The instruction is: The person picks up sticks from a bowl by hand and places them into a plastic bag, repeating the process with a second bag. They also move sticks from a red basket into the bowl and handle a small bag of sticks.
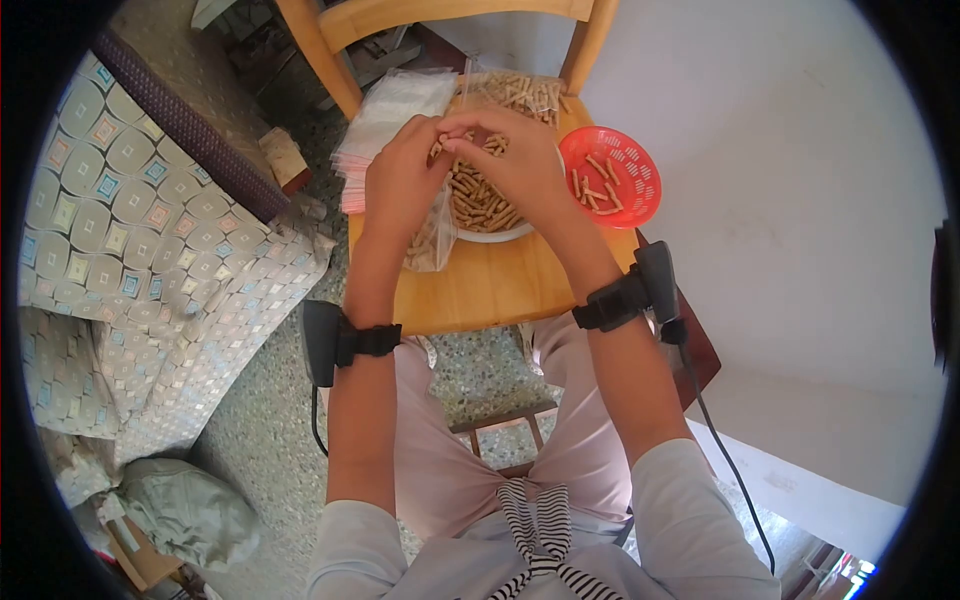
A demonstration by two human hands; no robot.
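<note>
My left hand (402, 168) is closed at the top of a clear plastic bag (440, 232), which hangs below it with short tan sticks inside. Fingertips of my right hand (510, 155) meet those of the left above a white bowl (492, 238); they are pinched together, and I cannot tell what is between them. Many short tan sticks (478, 205) fill the bowl under both hands. Behind the hands lies a larger clear bag (525, 92) of the same sticks. A stack of flat clear bags (395, 108) with pinkish edges sits beside my left hand.
Everything stands on a wooden chair seat (480, 290), its backrest (450, 15) at the far side. To the right, a red perforated basket (640, 185) holds several sticks. A white wall (790, 200) rises on the right; patterned cloth (170, 270) hangs on the left.
</note>
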